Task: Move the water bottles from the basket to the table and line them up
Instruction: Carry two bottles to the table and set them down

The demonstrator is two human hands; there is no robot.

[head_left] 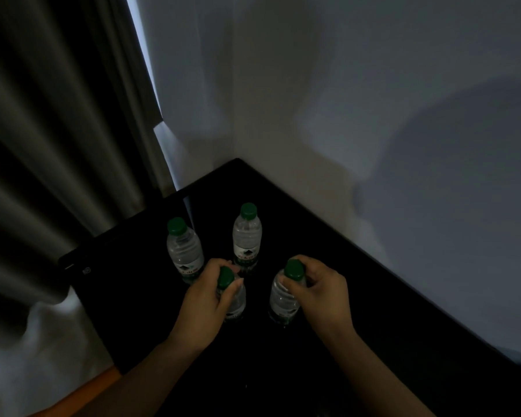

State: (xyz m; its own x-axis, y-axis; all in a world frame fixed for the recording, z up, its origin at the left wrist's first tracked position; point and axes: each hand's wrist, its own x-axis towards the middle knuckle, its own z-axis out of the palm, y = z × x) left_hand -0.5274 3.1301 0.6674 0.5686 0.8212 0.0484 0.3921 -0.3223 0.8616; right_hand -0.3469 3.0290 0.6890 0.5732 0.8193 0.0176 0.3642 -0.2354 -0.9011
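Observation:
Several clear water bottles with green caps stand upright on a black table (373,296) in a dim room. My left hand (205,302) grips the neck of the near left bottle (233,299) just under its cap. The near right bottle (283,299) is held the same way by my right hand (325,293). Two more bottles stand free behind them: the far left bottle (184,251) and the far right bottle (247,236). No basket is in view.
The table fits into a corner of white walls (373,100). Dark curtains (57,130) hang at the left beyond the table's left edge. An orange strip (82,392) shows at the bottom left.

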